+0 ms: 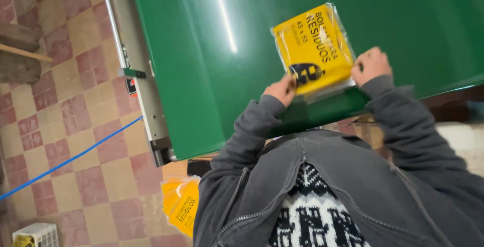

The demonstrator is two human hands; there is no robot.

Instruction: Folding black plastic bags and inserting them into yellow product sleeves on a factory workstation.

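While gripped by both hands, bagged yellow packet.

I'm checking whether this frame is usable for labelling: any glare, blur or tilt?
Head view: a bright glare streak runs down the green table; the clear wrap on the yellow packet shines. The frame is tilted. Both hands, left and right, are sharp enough, with slight softness overall.

both arms forward, left hand and right hand pinching.
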